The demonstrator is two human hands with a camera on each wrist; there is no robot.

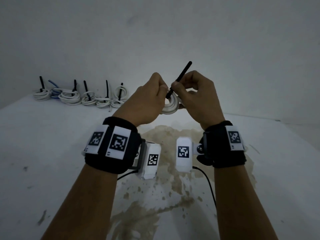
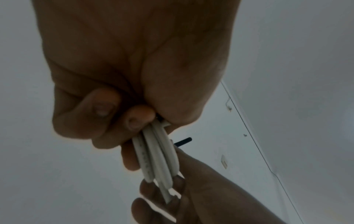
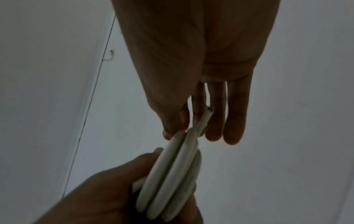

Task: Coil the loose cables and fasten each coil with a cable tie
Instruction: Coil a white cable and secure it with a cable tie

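Note:
I hold a small white cable coil [image 1: 170,104] up in front of me, above the white surface. My left hand [image 1: 161,90] grips the coil's left side, with the fingers [image 2: 107,109] curled round the strands [image 2: 157,151]. A black cable tie [image 1: 181,73] passes round the coil's top and its tail sticks up to the right. My right hand [image 1: 176,85] pinches the tie just above the coil between thumb and forefinger [image 3: 172,127], with its other fingers stretched out. The wrist views show the coil [image 3: 172,181] edge-on, a cut cable end [image 3: 207,113] and the tie's tail [image 2: 184,141].
Several white coils [image 1: 81,96], each with a black tie standing up, line the back left by the wall, one blue coil [image 1: 54,90] among them. A brown stain [image 1: 164,170] spreads over the white surface [image 1: 52,153] under my wrists.

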